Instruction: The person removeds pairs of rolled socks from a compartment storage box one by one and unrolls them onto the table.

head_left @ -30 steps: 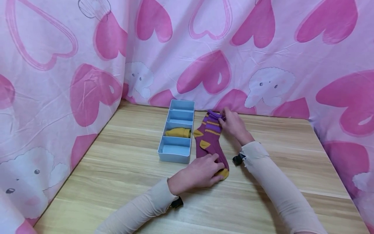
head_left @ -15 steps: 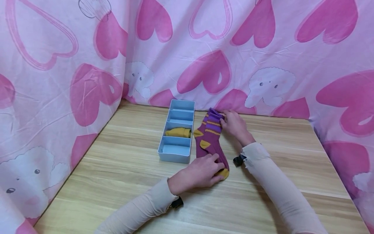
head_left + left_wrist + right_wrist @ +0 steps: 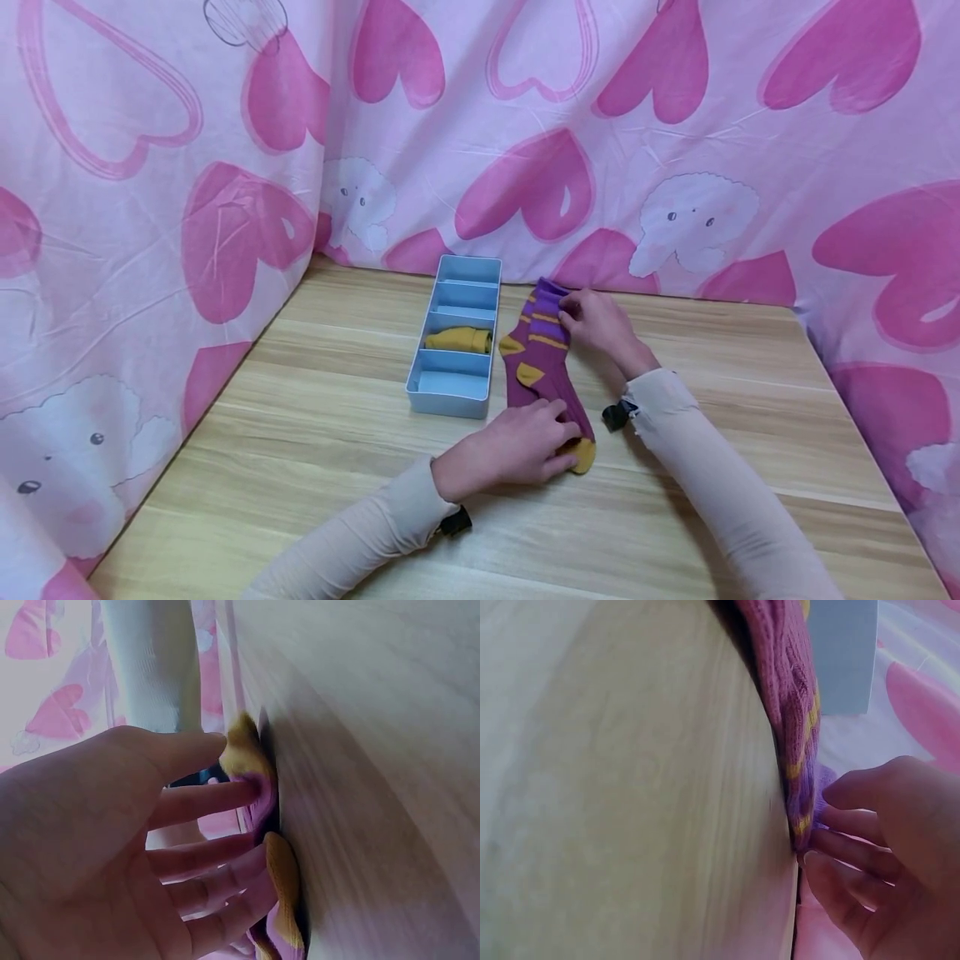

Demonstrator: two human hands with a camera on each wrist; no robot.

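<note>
Two maroon socks (image 3: 554, 386), with mustard heels and toes and purple striped cuffs, lie overlapped on the table, cuffs at the far end. My left hand (image 3: 516, 443) rests on the toe end. Its fingers (image 3: 201, 859) reach out fairly straight against the fabric in the left wrist view. At the striped cuff (image 3: 804, 799), my right hand (image 3: 600, 327) touches the edge with loosely bent fingers; the right wrist view has gaps between them. Left of the socks stands a blue divided box (image 3: 448, 405), with a rolled mustard sock (image 3: 457, 340) in its second compartment from the front.
The wooden table (image 3: 315, 400) runs up to a pink heart-print cloth (image 3: 517, 167) at the back and sides. The box stands close beside the socks, its far end near the cloth. Black wrist cameras (image 3: 618, 414) sit below both sleeves.
The cuff, bunched a second ago, lies flatter. My right hand has moved a little towards me, over the cuff's edge. The socks' toe end has shifted slightly towards me under my left hand.
</note>
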